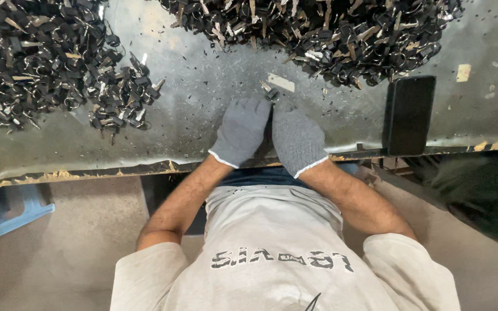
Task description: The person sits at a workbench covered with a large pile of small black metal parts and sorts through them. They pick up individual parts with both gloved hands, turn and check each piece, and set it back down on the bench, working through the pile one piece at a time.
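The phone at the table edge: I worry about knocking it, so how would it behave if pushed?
The phone looks flat and stiff, so it would likely slide, not roll. Its lower end sits at the table edge, so a nudge might tip it off.

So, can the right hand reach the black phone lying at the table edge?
Probably yes: the right hand lies near the flat black phone, with only bare grey tabletop between them.
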Demonstrator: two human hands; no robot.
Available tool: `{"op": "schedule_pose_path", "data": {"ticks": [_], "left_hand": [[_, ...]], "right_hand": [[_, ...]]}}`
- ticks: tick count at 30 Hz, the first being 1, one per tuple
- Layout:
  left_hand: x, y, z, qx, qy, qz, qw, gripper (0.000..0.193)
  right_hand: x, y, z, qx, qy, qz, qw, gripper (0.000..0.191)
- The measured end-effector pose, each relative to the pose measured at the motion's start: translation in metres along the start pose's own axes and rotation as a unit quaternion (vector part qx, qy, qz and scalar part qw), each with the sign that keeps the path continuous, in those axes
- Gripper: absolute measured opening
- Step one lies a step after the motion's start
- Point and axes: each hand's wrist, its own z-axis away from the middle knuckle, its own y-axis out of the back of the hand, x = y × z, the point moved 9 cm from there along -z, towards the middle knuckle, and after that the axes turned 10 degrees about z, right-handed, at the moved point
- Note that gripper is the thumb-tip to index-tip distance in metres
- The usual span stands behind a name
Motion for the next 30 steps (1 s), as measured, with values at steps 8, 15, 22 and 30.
{"op": "schedule_pose_path", "data": {"ticks": [8, 15, 22, 30], "left_hand": [[-0.015, 0.019, -0.006, 0.065, 0.085, 0.133, 0.985, 0.038], [-0.001, 0.008, -0.001, 0.024, 0.025, 0.052, 0.998, 0.021], [0.005, 0.008, -0.002, 0.069, 0.016, 0.023, 0.997, 0.028], [-0.008, 0.016, 0.003, 0.061, 0.069, 0.114, 0.989, 0.052]], "right_hand": [[0.025, 0.021, -0.002, -0.010, 0.085, -0.186, 0.979, 0.038], [0.012, 0.026, -0.004, 0.019, 0.037, 0.014, 0.999, 0.022], [0.011, 0.037, 0.000, 0.045, 0.082, -0.090, 0.992, 0.049], [0.018, 0.027, 0.005, 0.071, 0.079, -0.090, 0.990, 0.038]]}}
